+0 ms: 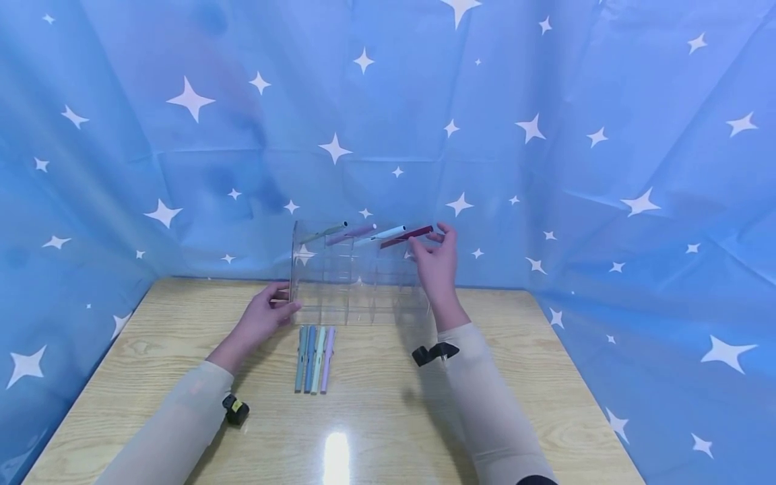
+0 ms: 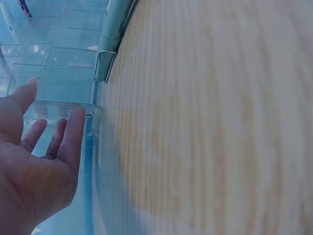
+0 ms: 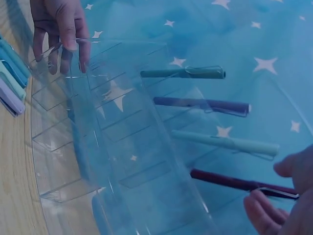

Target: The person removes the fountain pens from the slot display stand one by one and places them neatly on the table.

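A clear acrylic pen rack with stepped compartments stands at the back of the table. My left hand holds its left side wall, the thumb on one face and the fingers on the other. Four pens lean in its top row: a green pen, a purple pen, a pale mint pen and a dark red pen at the right. My right hand is at the cap end of the dark red pen, thumb and fingers parted on either side of it.
In front of the rack lie several capped pens side by side: a teal pen, a blue pen, a mint pen and a lilac pen. A blue star-patterned curtain hangs right behind the wooden table.
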`<state>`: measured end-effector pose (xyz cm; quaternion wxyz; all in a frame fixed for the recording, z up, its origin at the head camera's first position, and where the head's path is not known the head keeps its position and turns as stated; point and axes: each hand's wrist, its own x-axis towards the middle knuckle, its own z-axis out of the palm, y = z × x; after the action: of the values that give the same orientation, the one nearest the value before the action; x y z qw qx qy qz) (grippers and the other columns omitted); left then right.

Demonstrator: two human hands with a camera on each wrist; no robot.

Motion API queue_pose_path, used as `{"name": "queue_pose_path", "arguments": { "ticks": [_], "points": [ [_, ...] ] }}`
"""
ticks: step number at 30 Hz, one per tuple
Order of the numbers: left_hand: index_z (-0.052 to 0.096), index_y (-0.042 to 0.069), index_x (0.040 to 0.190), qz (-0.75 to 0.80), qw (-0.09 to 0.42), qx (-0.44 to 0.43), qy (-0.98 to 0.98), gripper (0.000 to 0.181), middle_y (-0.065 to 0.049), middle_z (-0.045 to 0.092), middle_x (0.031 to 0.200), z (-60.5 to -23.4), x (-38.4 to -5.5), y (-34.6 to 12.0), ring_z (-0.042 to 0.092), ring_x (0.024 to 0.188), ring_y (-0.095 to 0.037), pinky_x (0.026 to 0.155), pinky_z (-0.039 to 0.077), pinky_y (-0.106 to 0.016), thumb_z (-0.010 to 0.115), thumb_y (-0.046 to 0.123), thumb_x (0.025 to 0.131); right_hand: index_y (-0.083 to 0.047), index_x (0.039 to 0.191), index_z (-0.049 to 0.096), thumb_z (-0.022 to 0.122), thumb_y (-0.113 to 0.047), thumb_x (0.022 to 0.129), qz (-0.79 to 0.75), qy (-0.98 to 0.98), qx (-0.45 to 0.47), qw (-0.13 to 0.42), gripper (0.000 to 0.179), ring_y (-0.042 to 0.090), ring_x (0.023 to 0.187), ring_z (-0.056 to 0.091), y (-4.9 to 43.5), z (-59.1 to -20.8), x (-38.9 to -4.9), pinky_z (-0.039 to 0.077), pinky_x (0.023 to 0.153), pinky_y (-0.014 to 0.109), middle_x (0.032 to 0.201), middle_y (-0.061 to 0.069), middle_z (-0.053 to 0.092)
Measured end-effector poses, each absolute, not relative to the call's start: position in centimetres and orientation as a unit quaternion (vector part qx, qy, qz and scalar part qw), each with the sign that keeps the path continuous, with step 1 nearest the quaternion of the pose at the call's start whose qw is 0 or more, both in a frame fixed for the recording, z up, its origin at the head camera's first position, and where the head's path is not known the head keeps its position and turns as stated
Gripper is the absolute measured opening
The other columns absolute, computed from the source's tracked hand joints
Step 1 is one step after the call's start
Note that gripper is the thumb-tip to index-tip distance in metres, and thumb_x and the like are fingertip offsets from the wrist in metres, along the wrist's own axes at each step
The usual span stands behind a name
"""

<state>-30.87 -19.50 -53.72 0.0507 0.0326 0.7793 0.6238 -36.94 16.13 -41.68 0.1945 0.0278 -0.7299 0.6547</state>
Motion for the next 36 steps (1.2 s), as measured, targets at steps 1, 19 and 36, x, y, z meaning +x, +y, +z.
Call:
{"name": "queue_pose_path", "arguments": {
  "ticks": [1,19,36],
  "points": [
    [0.041,0.001,0.166,0.624,0.050,0.034,0.779,0.063,-0.030,0.052,0.149,-53.7,-30.8,-19.5,0.060,0.134,-0.046,0.101,0.066,-0.044,0.070,0.017,0.112,-0.005,0.164,0.034,0.079,-0.015,0.106,0.659,-0.727,0.029,0.192,0.075,0.030,0.103,0.072,16.1,-41.6,-37.1,0.069,0.091,0.050,0.144,0.021,0.054],
    [0.039,-0.001,0.167,0.623,0.048,0.036,0.780,0.067,-0.031,0.051,0.150,-53.6,-30.6,-19.4,0.059,0.135,-0.047,0.102,0.066,-0.048,0.071,0.019,0.112,0.002,0.128,0.066,0.077,-0.003,0.103,0.671,-0.728,0.045,0.133,0.028,0.026,0.079,0.078,15.2,-41.6,-39.1,0.071,0.079,0.042,0.123,0.020,0.073],
    [0.039,0.000,0.167,0.626,0.050,0.035,0.777,0.064,-0.030,0.051,0.150,-53.2,-30.6,-19.4,0.059,0.135,-0.047,0.103,0.065,-0.049,0.068,0.016,0.113,0.003,0.120,0.066,0.079,-0.001,0.101,0.642,-0.760,0.064,0.080,0.023,0.022,0.072,0.076,15.3,-40.8,-39.9,0.072,0.077,0.043,0.111,0.021,0.075]
  ]
}}
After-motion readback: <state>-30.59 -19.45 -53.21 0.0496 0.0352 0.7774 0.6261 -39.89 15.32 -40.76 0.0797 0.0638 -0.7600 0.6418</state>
